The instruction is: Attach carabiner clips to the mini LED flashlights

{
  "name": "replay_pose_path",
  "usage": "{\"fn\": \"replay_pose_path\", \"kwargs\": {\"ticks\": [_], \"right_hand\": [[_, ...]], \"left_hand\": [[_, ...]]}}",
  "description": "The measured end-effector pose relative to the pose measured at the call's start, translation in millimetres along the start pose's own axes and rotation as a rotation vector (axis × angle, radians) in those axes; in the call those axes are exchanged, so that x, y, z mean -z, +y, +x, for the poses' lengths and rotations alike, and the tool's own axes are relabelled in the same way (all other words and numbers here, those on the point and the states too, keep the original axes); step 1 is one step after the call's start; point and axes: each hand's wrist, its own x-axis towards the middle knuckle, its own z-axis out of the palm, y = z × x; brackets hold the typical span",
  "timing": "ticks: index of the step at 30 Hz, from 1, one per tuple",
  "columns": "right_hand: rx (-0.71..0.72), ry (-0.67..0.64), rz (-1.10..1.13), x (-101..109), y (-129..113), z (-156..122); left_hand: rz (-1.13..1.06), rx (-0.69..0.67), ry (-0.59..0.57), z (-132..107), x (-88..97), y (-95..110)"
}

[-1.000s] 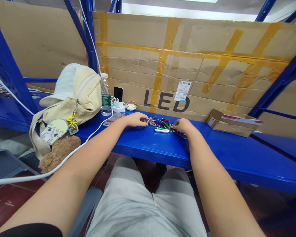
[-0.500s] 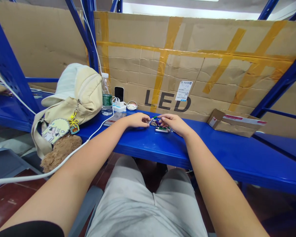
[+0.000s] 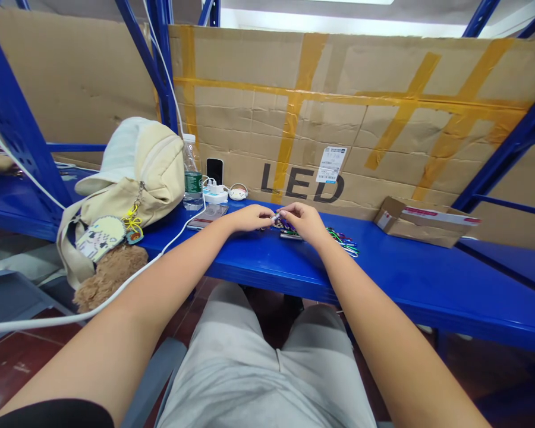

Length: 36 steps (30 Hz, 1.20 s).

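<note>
Both nearly closed: my L hand (image 3: 252, 218) & R hand (image 3: 305, 222) pinch 1 pale pc. (image 3: 275, 219); slack grip might drop it.

Big black capitals on the large cardboard sheet (image 3: 249, 137) spell "LED" (image 3: 296, 182). A white sticker (image 3: 331, 164) overlaps the top of the D; its fine print is too small to read. So is any wording on the bottle's green label (image 3: 193, 181) and the small carton's red-and-white strip (image 3: 437, 216).
</note>
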Motion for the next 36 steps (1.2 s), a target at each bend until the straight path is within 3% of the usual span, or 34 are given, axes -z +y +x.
{"fn": "replay_pose_path", "kwargs": {"ticks": [8, 16, 20, 26, 30, 36], "right_hand": [[-0.036, 0.045, -0.018, 4.6, 3.2, 2.9], [-0.094, 0.083, 0.141, 5.8, 18.5, 8.1], [-0.085, 0.091, 0.058, 8.5, 14.8, 6.4], [-0.057, 0.002, -0.14, 13.8, 0.2, -0.3], [-0.062, -0.033, -0.14, 15.4, 0.0, -1.5], [-0.198, -0.036, 0.179, 11.0, 4.0, -1.5]], "left_hand": [[-0.095, -0.019, 0.014, 0.9, -0.3, 3.3], [-0.306, 0.014, -0.001, 0.2, -0.1, 8.2], [-0.335, 0.023, -0.003, 0.2, 0.1, 8.0], [-0.274, 0.016, -0.019, 1.1, -3.1, -1.4], [-0.092, -0.041, 0.038, 1.8, -7.3, -0.7], [0.55, -0.228, 0.28, 4.2, -13.7, 2.5]]}}
